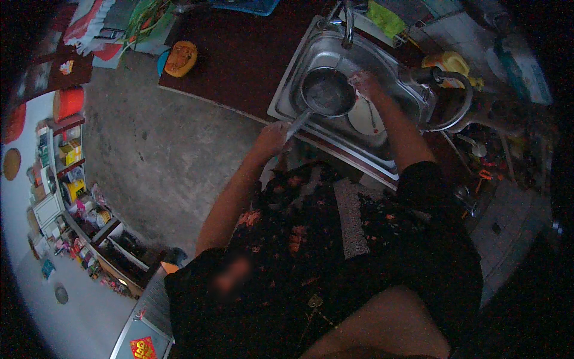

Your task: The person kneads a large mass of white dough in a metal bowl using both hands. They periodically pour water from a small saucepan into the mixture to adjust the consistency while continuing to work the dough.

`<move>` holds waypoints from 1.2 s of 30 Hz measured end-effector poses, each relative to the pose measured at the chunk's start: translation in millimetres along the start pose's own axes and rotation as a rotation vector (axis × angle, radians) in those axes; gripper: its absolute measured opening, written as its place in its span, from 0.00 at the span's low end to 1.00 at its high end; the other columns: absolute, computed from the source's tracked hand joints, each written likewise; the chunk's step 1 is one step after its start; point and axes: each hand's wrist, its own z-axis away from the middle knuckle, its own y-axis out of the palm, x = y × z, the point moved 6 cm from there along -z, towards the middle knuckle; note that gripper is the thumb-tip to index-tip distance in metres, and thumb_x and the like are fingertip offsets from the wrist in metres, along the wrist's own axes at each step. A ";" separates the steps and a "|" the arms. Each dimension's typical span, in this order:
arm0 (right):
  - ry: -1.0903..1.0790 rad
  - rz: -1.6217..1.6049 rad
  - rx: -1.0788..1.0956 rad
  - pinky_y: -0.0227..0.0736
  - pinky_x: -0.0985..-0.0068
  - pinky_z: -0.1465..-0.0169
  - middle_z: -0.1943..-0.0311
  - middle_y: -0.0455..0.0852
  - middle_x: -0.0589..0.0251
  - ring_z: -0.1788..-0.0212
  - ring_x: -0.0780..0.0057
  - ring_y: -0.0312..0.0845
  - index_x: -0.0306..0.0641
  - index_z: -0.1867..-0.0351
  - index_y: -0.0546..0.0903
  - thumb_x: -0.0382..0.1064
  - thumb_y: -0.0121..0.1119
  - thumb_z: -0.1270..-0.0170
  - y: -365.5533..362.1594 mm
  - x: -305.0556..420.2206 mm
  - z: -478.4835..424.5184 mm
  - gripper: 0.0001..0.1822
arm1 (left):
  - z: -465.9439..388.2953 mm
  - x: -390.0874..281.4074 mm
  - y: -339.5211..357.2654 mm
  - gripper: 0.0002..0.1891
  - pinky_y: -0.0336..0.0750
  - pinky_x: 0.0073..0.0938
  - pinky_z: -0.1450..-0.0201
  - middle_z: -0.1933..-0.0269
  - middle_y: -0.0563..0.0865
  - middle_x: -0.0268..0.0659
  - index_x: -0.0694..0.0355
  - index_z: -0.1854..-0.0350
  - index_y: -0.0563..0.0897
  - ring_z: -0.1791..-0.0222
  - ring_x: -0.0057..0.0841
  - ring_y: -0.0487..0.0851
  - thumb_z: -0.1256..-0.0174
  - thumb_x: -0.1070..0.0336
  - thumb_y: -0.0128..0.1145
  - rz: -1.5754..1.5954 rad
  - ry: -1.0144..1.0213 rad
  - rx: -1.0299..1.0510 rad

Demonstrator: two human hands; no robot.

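Observation:
A round metal pan with a long handle [328,92] is held over the stainless-steel sink [280,101]. My left hand [274,137] is closed around its handle, near the sink's front edge. At the pan's far right rim is my right hand [362,85]; its fingers touch the rim area, but dim light hides whether they grip it or something else. A pale round dish [365,117] lies in the sink under my right forearm, partly hidden by the pan. The faucet [348,27] rises behind the pan.
On the dark countertop [233,58] left of the sink sits a cut pumpkin piece [180,59]. A green cloth [385,19] hangs behind the sink. Right of it are a yellow bottle [448,65] and a curved hose or pipe [468,101]. Shelves [69,166] stand far left across the floor.

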 end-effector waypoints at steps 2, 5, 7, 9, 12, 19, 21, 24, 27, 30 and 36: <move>0.073 -0.402 0.024 0.75 0.66 0.54 0.62 0.84 0.58 0.62 0.63 0.80 0.40 0.60 0.82 0.40 0.57 0.37 0.9 -43.4 1.9 0.09 | -7.4 0.9 8.0 0.20 0.75 0.46 0.51 0.54 0.81 0.49 0.64 0.50 0.78 0.55 0.47 0.81 0.43 0.60 0.58 -0.236 0.112 -0.112; 0.227 -0.622 0.141 0.75 0.69 0.56 0.63 0.84 0.59 0.62 0.65 0.80 0.38 0.60 0.82 0.40 0.58 0.36 13.9 -40.3 -1.3 0.09 | -1.1 7.7 18.0 0.20 0.75 0.47 0.52 0.57 0.82 0.49 0.63 0.50 0.78 0.56 0.48 0.81 0.42 0.58 0.57 -0.450 0.140 -0.190; 0.135 -0.107 0.119 0.75 0.71 0.58 0.64 0.84 0.61 0.64 0.68 0.79 0.36 0.58 0.82 0.38 0.59 0.36 22.3 9.3 -4.8 0.10 | 10.8 11.3 11.1 0.18 0.77 0.47 0.54 0.60 0.83 0.48 0.62 0.51 0.79 0.58 0.48 0.82 0.42 0.58 0.56 -0.400 -0.031 -0.258; 0.245 -0.073 0.005 0.75 0.74 0.62 0.64 0.83 0.62 0.66 0.71 0.79 0.34 0.56 0.82 0.37 0.59 0.36 9.6 -26.5 -1.4 0.11 | 4.1 -5.9 5.2 0.16 0.78 0.47 0.57 0.63 0.84 0.48 0.62 0.53 0.80 0.61 0.48 0.83 0.41 0.59 0.55 -0.391 -0.017 -0.319; 0.389 -0.792 -0.108 0.73 0.76 0.67 0.65 0.82 0.63 0.69 0.75 0.77 0.33 0.53 0.81 0.37 0.59 0.35 18.4 -30.2 6.2 0.13 | 11.4 -11.5 2.9 0.14 0.80 0.45 0.63 0.67 0.85 0.47 0.62 0.57 0.81 0.66 0.46 0.84 0.39 0.59 0.53 -0.476 -0.022 -0.385; 0.440 -1.024 -0.146 0.72 0.77 0.70 0.62 0.82 0.61 0.71 0.76 0.75 0.33 0.50 0.80 0.38 0.59 0.35 2.5 5.1 9.1 0.15 | 11.0 5.7 13.3 0.13 0.80 0.44 0.68 0.71 0.84 0.47 0.63 0.61 0.81 0.70 0.45 0.84 0.36 0.57 0.51 -0.562 -0.058 -0.417; 0.434 -0.970 -0.201 0.73 0.77 0.69 0.61 0.82 0.61 0.70 0.76 0.77 0.34 0.52 0.81 0.38 0.59 0.35 1.7 4.8 14.7 0.14 | 13.1 5.0 13.8 0.14 0.80 0.45 0.68 0.71 0.84 0.47 0.63 0.61 0.81 0.70 0.45 0.84 0.35 0.57 0.50 -0.564 -0.041 -0.428; 0.258 -0.887 -0.066 0.76 0.72 0.65 0.57 0.82 0.60 0.65 0.71 0.80 0.37 0.50 0.81 0.39 0.60 0.36 -9.6 -34.5 10.7 0.15 | 9.7 -14.9 6.1 0.14 0.80 0.46 0.67 0.71 0.85 0.47 0.62 0.63 0.80 0.69 0.45 0.84 0.33 0.57 0.48 -0.469 -0.024 -0.451; 0.043 0.036 -0.041 0.78 0.64 0.57 0.53 0.82 0.56 0.58 0.64 0.82 0.41 0.46 0.79 0.40 0.61 0.38 -4.5 -30.0 -5.3 0.19 | 22.3 -24.8 -6.7 0.14 0.79 0.47 0.68 0.71 0.85 0.47 0.61 0.65 0.80 0.68 0.45 0.85 0.32 0.56 0.47 -0.420 -0.134 -0.424; -0.208 0.653 -0.247 0.77 0.59 0.51 0.49 0.80 0.52 0.53 0.59 0.81 0.44 0.44 0.77 0.40 0.62 0.39 -6.7 8.1 -36.6 0.21 | 28.2 -29.8 -13.5 0.14 0.78 0.47 0.70 0.72 0.85 0.46 0.60 0.66 0.80 0.70 0.45 0.85 0.31 0.56 0.47 -0.401 -0.168 -0.460; -0.069 0.527 -0.211 0.76 0.60 0.51 0.49 0.80 0.53 0.53 0.60 0.81 0.44 0.46 0.77 0.40 0.61 0.38 -19.4 0.8 -89.9 0.18 | 27.0 -46.8 -19.7 0.11 0.77 0.46 0.73 0.76 0.83 0.45 0.60 0.67 0.79 0.77 0.44 0.83 0.32 0.58 0.50 -0.442 -0.118 -0.490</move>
